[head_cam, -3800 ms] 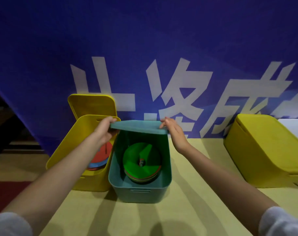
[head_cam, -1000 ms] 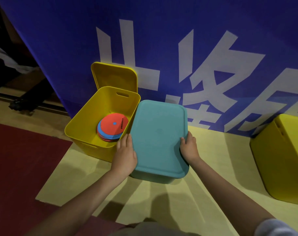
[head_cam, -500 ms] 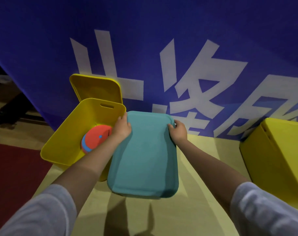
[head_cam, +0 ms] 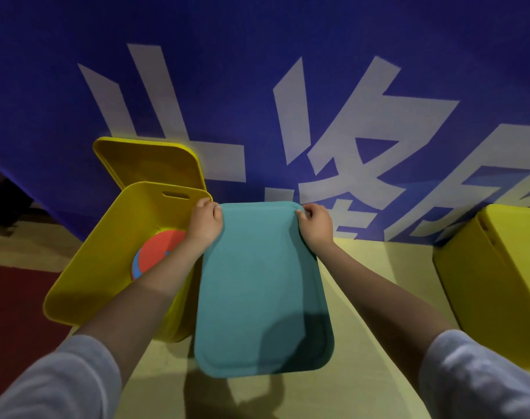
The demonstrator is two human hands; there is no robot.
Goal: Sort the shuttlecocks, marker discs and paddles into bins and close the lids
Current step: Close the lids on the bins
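Observation:
The teal lid [head_cam: 262, 285] lies flat on top of the teal bin and hides the bin's inside. My left hand [head_cam: 204, 225] grips the lid's far left corner with curled fingers. At the far right corner my right hand [head_cam: 315, 226] curls over the lid's edge. To the left an open yellow bin [head_cam: 106, 252] holds a stack of marker discs [head_cam: 156, 252] with a red-orange one on top, partly hidden by my left forearm. Its yellow lid [head_cam: 148, 163] leans upright against the banner behind it.
A second yellow bin [head_cam: 496, 285] with its lid on stands at the right. A blue banner [head_cam: 257, 86] with large white characters forms a wall right behind the bins. The floor [head_cam: 375, 282] is yellow-green, with a dark red area [head_cam: 12, 297] at the left.
The teal lid came down from being held above the bin to lying shut on it. My hands slid from the lid's near sides to its far corners, and the view moved closer.

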